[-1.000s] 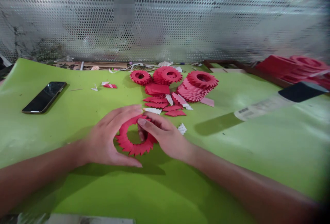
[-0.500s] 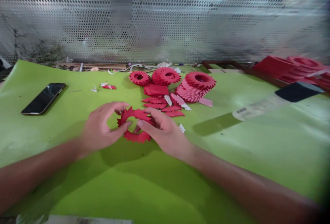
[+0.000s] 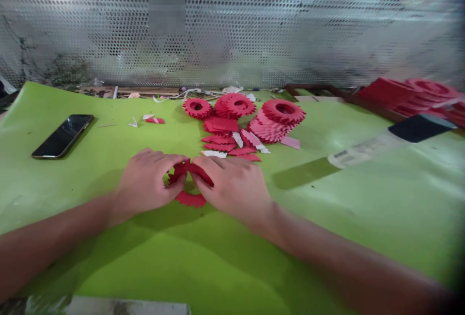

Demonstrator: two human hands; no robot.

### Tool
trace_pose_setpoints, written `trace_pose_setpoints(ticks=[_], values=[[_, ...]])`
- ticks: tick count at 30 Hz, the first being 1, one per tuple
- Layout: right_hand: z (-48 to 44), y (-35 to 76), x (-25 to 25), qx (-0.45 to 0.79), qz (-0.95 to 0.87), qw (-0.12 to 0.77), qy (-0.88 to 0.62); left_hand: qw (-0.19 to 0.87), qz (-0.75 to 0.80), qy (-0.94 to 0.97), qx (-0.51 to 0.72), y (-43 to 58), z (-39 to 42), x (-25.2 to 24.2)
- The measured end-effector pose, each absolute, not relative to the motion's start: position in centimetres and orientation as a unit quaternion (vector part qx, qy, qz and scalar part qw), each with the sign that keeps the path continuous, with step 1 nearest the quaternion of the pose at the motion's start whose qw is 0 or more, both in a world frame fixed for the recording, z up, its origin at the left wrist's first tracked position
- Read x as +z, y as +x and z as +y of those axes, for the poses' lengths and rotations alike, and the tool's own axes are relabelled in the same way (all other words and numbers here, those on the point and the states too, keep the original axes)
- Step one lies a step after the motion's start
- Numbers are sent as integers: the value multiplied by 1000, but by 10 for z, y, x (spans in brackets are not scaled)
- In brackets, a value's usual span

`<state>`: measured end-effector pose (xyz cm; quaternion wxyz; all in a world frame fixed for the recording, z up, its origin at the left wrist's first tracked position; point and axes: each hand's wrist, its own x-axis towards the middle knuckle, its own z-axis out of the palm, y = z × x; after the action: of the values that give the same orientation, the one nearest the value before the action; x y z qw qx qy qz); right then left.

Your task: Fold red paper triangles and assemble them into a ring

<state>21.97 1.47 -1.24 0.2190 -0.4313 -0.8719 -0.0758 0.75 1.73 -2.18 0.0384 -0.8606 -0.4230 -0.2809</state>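
Note:
Between my hands is a red folded-paper ring [image 3: 192, 199] with a jagged, saw-toothed outer edge. My left hand [image 3: 147, 179] grips its left and upper side, thumb inside the opening and fingers over the outside. On the upper right, my right hand [image 3: 232, 184] pinches the ring the same way, thumb inside. The fingers of both hands hide much of the ring's upper part. Just beyond the hands lie several loose folded red paper pieces [image 3: 219, 147] and a few white ones [image 3: 214, 154].
Finished red rings [image 3: 236, 106] and a pink-and-red stack [image 3: 271, 128] stand at the back. A phone [image 3: 63, 137] lies left. On the right lies a clear cylinder with a black cap [image 3: 417, 128]. More red paper [image 3: 388, 95] sits far right, before a perforated metal panel [image 3: 232, 24].
Both hands have closed in on the ring, fingers now wrapped over its upper edge. The upper part of the ring looks tilted and is more covered than before.

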Motion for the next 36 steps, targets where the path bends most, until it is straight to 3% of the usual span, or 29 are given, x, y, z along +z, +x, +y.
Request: trace_pose_setpoints(ticks=[17,22,27,31,36], values=[[17,219,-17,-4,-888,194,-418,23,-409,-881,-237,9,16,-24],[22,227,-9,191,-820,234,-487,-24,-428,-862,-270,3,19,-22],[33,235,-4,419,-730,281,-461,-92,-377,-857,-338,-7,22,-25],[36,233,-8,521,-671,310,-427,-137,-279,-888,-340,-8,22,-26],[28,223,-12,585,-640,316,-386,-153,-269,-889,-337,-3,20,-25]])
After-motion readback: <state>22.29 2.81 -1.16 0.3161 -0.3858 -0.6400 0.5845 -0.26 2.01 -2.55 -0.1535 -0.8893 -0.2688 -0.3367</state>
